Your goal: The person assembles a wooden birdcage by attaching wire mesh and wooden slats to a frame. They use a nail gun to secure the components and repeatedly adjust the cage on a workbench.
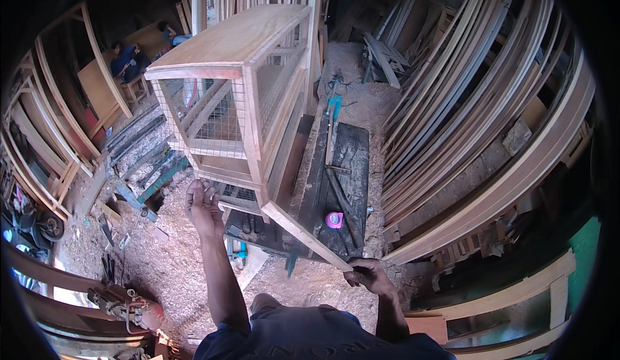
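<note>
A wooden cage (pixel 252 111) with wire mesh sides and a plywood top stands before me on a dark workbench (pixel 355 150). My left hand (pixel 204 209) is raised beside its lower left front corner, fingers loosely bent and apart. Whether the fingertips touch the frame is hard to see. My right hand (pixel 369 276) is closed on the near end of a pale wooden strip (pixel 307 236). The strip slants up to the left, its far end at the cage's lower right front corner. A hammer (pixel 337 170) and a pink tape measure (pixel 334 220) lie on the bench right of the cage.
Long timber boards (pixel 478 121) lean in stacks along the right. Wood shavings (pixel 174 257) cover the floor. At lower left stands a red machine (pixel 143 313), possibly a compressor. Two people sit at the far left, one in dark clothes (pixel 128 63). A teal power tool (pixel 240 255) lies below the bench.
</note>
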A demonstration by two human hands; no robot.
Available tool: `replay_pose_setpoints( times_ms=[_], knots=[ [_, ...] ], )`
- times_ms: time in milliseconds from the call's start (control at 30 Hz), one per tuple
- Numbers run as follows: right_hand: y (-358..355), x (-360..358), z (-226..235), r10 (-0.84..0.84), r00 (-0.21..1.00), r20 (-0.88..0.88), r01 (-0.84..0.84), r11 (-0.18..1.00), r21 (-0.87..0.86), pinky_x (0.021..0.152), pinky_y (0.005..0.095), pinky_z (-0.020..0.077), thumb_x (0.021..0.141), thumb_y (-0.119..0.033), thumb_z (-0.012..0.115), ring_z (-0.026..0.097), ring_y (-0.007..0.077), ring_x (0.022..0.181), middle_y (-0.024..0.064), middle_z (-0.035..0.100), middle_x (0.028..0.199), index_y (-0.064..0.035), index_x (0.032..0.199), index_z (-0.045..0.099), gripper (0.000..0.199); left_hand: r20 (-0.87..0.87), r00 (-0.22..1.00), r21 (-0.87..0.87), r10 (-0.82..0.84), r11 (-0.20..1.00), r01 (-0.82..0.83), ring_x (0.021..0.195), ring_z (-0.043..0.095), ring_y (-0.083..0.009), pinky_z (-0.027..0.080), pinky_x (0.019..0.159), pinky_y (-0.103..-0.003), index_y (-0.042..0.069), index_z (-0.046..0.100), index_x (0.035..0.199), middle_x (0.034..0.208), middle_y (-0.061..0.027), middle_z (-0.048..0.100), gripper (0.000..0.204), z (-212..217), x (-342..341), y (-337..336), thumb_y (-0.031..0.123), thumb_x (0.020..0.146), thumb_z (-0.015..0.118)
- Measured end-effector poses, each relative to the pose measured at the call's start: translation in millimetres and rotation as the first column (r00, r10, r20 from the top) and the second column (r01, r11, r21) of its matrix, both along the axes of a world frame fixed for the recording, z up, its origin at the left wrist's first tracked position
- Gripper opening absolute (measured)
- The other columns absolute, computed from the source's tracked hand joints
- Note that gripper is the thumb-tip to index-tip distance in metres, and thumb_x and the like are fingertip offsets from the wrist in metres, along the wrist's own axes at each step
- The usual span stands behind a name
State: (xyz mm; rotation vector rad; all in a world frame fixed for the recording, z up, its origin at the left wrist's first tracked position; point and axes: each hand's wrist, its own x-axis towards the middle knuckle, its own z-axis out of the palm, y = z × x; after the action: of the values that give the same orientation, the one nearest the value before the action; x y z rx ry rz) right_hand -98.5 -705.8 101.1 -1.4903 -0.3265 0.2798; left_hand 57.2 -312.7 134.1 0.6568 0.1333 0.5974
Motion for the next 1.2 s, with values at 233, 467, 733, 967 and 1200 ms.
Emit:
replay_pose_setpoints(
  times_ms=[233,467,733,967,1200],
  knots=[
    [61,29,72,-0.108,0.936,0.336,0.236,0.899,-0.370,0.078,0.0242,0.0553,0.086,-0.002,0.074,0.068,0.0130,0.094,0.0098,0.073,0.105,-0.0035,0.114,0.070,0.029,0.203,0.977,-0.215,-0.069,0.970,0.113,0.097,0.068,-0.0277,0.058,0.085,-0.039,0.002,0.042,0.134,0.119,-0.0201,0.062,0.040,18,-1,-3,0.024,0.101,0.046],
    [143,98,153,-0.151,0.785,0.601,0.464,0.786,-0.409,0.065,0.0300,0.0545,0.092,-0.017,0.070,0.070,0.0161,0.072,0.0105,0.073,0.084,-0.0018,0.109,0.069,0.023,0.103,0.974,0.151,-0.200,0.971,0.183,0.094,0.066,-0.0226,0.055,0.083,-0.037,0.004,0.045,0.133,0.112,-0.0130,0.065,0.043,26,-2,12,0.019,0.096,0.063],
    [206,159,148,-0.031,0.843,0.537,0.458,0.565,-0.686,0.066,0.0322,0.0517,0.088,-0.019,0.075,0.069,0.0184,0.070,0.0147,0.073,0.082,-0.0009,0.096,0.069,0.021,0.060,0.977,-0.271,-0.204,0.939,0.213,0.074,0.066,-0.0173,0.055,0.068,-0.027,0.001,0.063,0.099,0.087,-0.0093,0.068,0.013,-35,67,-9,0.006,0.090,0.071],
    [212,199,127,-0.033,0.814,0.580,0.489,0.577,-0.654,0.064,0.0326,0.0513,0.087,-0.020,0.076,0.068,0.0165,0.068,0.0134,0.071,0.077,-0.0013,0.094,0.069,0.022,0.163,0.969,-0.277,-0.184,0.934,0.224,0.089,0.066,-0.0185,0.052,0.078,-0.032,0.004,0.053,0.118,0.108,-0.0126,0.066,0.033,-38,73,-7,0.025,0.097,0.065],
    [214,206,124,0.173,0.693,0.700,0.599,0.402,-0.692,0.060,0.0414,0.0510,0.087,-0.023,0.075,0.067,0.0342,0.065,0.0188,0.067,0.076,-0.0027,0.096,0.068,0.023,0.005,0.991,-0.245,-0.131,0.961,0.128,0.100,0.060,-0.0181,0.048,0.089,-0.037,0.011,0.047,0.118,0.108,-0.0029,0.057,0.039,-27,93,0,0.042,0.099,0.059]
  ],
)
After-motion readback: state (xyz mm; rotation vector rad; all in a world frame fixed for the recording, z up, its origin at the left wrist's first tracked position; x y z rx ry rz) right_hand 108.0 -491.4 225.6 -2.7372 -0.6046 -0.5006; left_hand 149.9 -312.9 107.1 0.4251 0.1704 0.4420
